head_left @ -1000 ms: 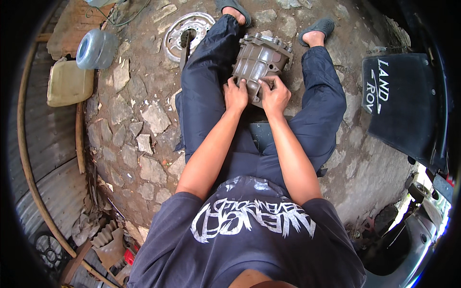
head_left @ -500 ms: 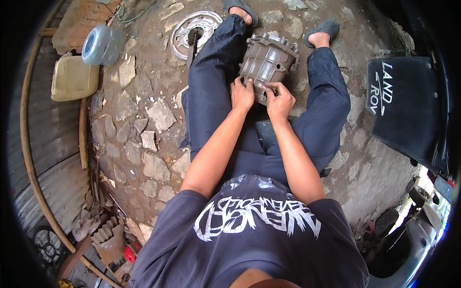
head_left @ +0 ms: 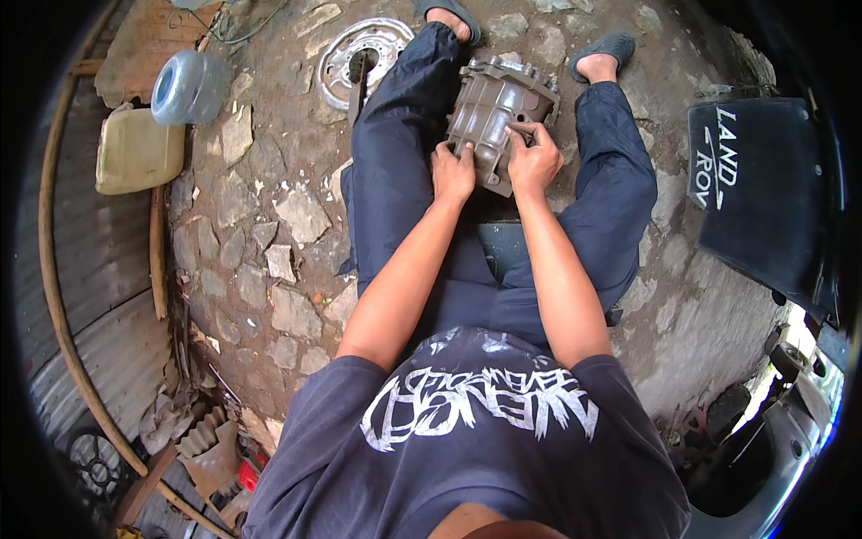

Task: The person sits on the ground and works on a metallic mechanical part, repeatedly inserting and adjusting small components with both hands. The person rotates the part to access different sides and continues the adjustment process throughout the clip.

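Between my legs sits a grey-brown cast metal gearbox housing point(head_left: 488, 112), ribbed on top, with a row of bolts along its far flange. My left hand point(head_left: 452, 172) is closed on its near left edge, the thumb over the top and the other fingers partly hidden. On the near right side of the casing, my right hand point(head_left: 535, 160) is closed, its thumb and forefinger pinched together against the surface. Whatever lies between those fingertips, if anything, is too small to make out.
A round metal wheel disc point(head_left: 384, 43) lies beyond my left leg. Left stand a blue clear plastic bottle point(head_left: 202, 87) and a yellowish jerrycan point(head_left: 139, 153). A black panel point(head_left: 763, 193) stands at right. Rough stone paving point(head_left: 296, 216) surrounds me.
My right hand has moved away from the near end of the housing, farther out and to the right along its side. My left hand stays at the near left edge.
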`<state>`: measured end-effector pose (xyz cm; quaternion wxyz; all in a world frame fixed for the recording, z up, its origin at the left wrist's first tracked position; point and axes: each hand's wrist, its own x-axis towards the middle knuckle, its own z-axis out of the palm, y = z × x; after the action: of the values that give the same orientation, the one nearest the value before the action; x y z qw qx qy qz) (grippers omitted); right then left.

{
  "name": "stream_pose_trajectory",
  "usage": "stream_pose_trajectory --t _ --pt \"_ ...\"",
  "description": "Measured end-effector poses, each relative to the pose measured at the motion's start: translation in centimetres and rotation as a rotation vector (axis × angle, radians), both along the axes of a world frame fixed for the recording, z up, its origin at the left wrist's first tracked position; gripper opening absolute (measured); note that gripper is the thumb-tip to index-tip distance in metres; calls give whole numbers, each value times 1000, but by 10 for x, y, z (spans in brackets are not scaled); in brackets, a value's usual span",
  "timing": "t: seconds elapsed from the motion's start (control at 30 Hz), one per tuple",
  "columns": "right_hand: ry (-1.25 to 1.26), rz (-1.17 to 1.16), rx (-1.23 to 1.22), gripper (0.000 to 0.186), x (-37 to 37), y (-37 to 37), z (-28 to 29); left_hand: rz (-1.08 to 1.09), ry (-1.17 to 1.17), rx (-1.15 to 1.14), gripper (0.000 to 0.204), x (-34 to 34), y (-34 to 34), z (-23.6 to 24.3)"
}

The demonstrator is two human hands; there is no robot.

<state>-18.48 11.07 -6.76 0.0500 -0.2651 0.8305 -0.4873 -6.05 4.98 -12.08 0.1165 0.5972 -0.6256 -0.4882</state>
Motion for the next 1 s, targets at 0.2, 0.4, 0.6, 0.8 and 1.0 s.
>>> stream_pose_trajectory --t 0.2,0.4,0.6,0.8,1.0 --pt "-56 -18 41 13 -4 5 -1 -2 -51 -1 61 -2 0 0" --pt "-18 31 98 18 -5 12 1 15 -19 -14 60 -3 2 -3" --pt "67 131 121 17 -45 -9 51 32 43 -24 56 0 -1 12" --pt "-431 348 5 27 -88 23 91 -101 272 -338 39 11 20 69" --pt "-814 474 -86 34 -14 67 106 -75 735 425 30 21 43 133"
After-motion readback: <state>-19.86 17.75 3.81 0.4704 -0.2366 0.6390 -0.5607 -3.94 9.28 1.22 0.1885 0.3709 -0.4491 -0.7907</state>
